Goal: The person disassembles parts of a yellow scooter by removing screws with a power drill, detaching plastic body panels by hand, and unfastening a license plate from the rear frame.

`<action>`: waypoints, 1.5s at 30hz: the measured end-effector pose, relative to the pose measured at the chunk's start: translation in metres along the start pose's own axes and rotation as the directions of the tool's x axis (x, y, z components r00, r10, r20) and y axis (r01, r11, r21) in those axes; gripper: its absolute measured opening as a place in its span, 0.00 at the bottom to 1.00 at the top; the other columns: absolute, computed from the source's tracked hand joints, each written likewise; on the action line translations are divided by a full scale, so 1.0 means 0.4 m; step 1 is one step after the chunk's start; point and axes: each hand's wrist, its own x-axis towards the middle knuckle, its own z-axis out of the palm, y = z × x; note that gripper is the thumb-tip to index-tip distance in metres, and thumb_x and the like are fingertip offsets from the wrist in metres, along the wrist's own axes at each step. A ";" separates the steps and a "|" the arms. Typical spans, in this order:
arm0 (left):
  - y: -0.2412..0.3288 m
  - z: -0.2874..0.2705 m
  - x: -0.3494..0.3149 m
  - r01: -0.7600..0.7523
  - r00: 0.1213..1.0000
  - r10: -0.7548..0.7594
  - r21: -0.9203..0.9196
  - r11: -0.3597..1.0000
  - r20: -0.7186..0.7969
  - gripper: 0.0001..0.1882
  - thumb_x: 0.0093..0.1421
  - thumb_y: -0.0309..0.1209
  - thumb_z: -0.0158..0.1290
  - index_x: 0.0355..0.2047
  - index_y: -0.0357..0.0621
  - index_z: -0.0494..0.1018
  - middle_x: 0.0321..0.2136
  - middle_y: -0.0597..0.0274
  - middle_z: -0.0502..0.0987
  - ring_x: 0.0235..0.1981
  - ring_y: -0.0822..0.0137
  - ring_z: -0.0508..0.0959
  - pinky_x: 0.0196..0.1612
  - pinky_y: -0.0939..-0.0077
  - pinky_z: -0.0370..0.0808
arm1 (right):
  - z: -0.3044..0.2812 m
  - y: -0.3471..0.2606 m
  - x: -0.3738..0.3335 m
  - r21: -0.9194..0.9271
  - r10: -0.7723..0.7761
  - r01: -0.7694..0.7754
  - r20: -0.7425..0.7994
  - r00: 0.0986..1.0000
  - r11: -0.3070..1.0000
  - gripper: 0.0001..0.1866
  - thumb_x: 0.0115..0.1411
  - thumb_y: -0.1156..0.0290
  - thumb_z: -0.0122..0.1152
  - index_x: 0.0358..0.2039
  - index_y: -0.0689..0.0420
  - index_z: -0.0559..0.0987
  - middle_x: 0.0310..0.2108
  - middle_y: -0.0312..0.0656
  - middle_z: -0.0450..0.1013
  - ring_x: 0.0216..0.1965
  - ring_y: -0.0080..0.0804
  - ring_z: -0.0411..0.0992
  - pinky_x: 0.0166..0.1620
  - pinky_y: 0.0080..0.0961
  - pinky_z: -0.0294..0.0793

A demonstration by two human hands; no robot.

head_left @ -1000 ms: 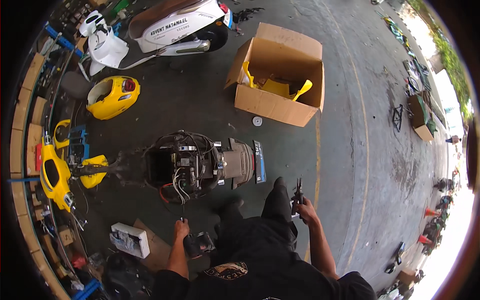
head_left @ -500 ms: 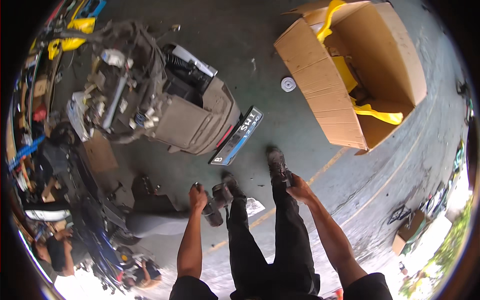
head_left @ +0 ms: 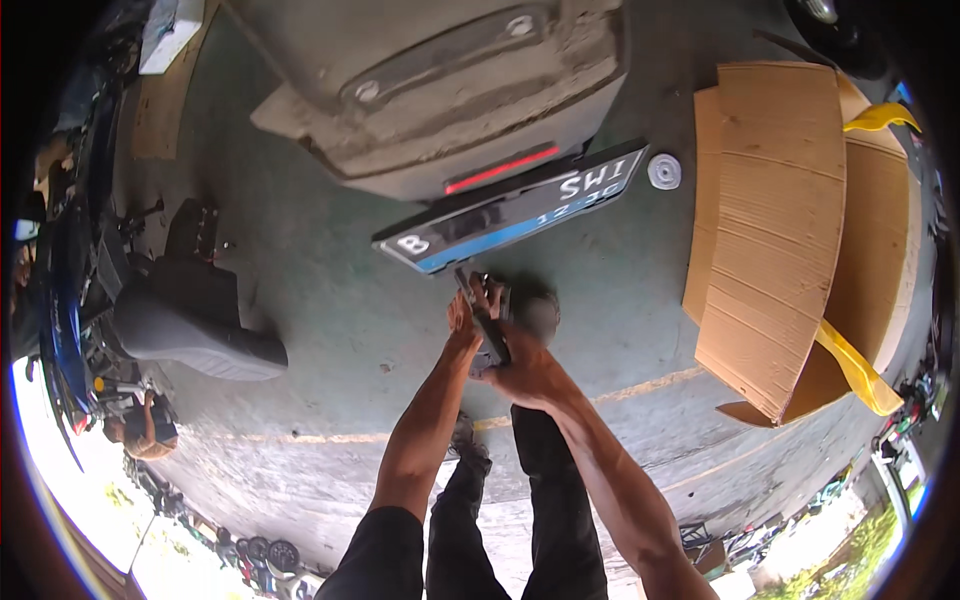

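Observation:
My two hands are together below the rear of a dusty motorcycle body, just under its black and blue licence plate. A dark, slim, long hand-held tool is gripped in my right hand, pointing up toward the plate's lower edge; its exact kind does not show. Close against the tool's far end, my left hand has its fingers curled, and what they hold is partly hidden. My shoes are below the hands, one blurred. A red reflector strip runs above the plate.
At right stands an open cardboard box with yellow panels sticking out. A round grey disc lies by it. A grey motorcycle seat is on the floor at left. Farther left, another person is beside a blue motorcycle.
I have moved closer to the motorcycle's rear. My hands, apart before, have come together under the plate. The dark power tool seen by my left hand no longer shows clearly.

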 end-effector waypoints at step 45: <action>0.186 -0.223 -0.050 -0.007 0.970 -0.239 -0.992 0.129 -0.037 0.17 0.64 0.43 0.48 0.47 0.47 0.65 0.39 0.70 0.71 0.38 0.74 0.71 0.40 0.73 0.71 | 0.036 -0.020 0.016 0.355 0.090 -0.059 -0.072 0.993 0.933 0.29 0.43 0.79 0.52 0.51 0.60 0.70 0.18 0.40 0.67 0.16 0.23 0.64 0.18 0.25 0.62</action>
